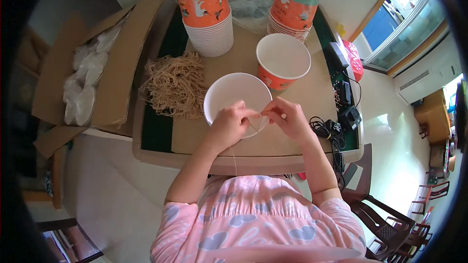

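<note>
A pink top (pixel 263 224) patterned with pale hearts fills the lower edge, and both bare forearms reach up from it to the table (pixel 161 158).

The left hand (pixel 230 124) has its fingers bunched, thumb and forefinger pinched shut on a thin tan string (pixel 234 156) that trails down toward the body. The right hand (pixel 287 117) is pinched the same way, its fingertips meeting the left ones on the same string, the other fingers curled loosely. Both hands hover over the near rim of a white paper bowl (pixel 229 92), which sits open side up at the middle of the table; whether the string touches the bowl cannot be told.

Just left of the bowl lies a loose heap of tan strings (pixel 175 85). Behind it to the right stands an orange paper cup (pixel 282 63), open, with a white inside. Further back are two upside-down stacks of cups (pixel 207 14), one left and one right. A cardboard box (pixel 122 68) of clear lids sits off the table's left side. Black cables (pixel 331 131) and chargers lie along the right edge.
</note>
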Available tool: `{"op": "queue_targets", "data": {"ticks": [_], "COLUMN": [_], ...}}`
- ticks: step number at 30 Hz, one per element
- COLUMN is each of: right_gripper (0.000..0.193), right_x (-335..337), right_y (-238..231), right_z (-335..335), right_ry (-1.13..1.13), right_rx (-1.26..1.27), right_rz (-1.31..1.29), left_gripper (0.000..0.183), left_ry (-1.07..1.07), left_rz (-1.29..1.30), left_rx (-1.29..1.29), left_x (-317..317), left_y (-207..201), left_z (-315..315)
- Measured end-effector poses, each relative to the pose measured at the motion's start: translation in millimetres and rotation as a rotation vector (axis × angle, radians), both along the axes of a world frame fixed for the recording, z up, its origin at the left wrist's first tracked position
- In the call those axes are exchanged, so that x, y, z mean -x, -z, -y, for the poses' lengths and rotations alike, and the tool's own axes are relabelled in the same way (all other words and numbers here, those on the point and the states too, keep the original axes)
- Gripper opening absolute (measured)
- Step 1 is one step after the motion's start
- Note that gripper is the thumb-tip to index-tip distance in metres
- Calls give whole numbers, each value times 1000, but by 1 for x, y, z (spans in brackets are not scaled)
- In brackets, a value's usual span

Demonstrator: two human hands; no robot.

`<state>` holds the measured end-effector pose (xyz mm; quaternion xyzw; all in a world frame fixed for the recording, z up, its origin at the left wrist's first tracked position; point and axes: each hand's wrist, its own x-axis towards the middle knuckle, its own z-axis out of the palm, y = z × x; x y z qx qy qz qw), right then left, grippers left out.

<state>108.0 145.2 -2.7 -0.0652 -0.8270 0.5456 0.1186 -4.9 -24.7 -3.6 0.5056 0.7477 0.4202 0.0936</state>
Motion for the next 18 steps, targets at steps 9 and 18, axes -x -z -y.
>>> {"op": "queue_targets", "data": {"ticks": [9, 18], "right_gripper": [7, 8], "right_x": [0, -2], "right_y": [0, 6], "right_z": [-5, -10], "right_ry": [14, 21], "right_rx": [143, 5], "right_rz": [2, 7], "left_gripper": [19, 28], "left_ry": [172, 91], "left_rz": [138, 59], "left_rx": [60, 8], "left_x": [7, -9], "left_y": [-2, 1], "left_z": [7, -7]}}
